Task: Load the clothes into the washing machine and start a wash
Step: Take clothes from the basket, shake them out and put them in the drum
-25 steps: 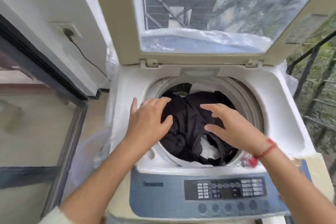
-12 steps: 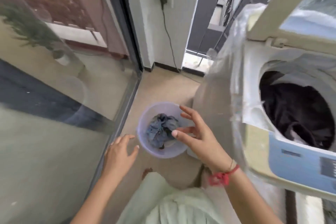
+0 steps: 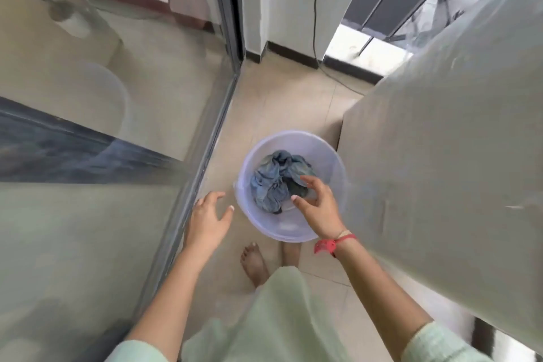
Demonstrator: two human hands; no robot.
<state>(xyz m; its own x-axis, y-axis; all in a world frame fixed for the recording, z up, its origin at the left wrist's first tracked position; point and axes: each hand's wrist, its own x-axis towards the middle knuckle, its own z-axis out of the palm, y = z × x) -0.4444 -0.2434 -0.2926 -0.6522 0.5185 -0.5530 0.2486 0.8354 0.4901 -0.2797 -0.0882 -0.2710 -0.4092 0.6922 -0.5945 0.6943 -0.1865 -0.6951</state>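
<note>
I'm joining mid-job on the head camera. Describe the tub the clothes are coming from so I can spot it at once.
Find the tall plastic-wrapped washing machine filling the right side; at its foot, on the beige tiled floor, stands a round translucent lilac tub. It holds crumpled blue-grey clothes, with the right hand reaching in and the left hand open just outside its rim. It is the only container on the floor.

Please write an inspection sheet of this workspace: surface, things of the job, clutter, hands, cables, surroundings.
Surface: tiled floor, bare.
Job's things: lilac tub on floor holds crumpled blue clothes; washing machine at right, plastic-covered side only.
Clutter: nothing seen.
Hands: right hand open over clothes, contact unclear; left hand open, empty, beside tub.
Cables: dark cable runs down wall to floor.
Surroundings: glass door at left.
</note>
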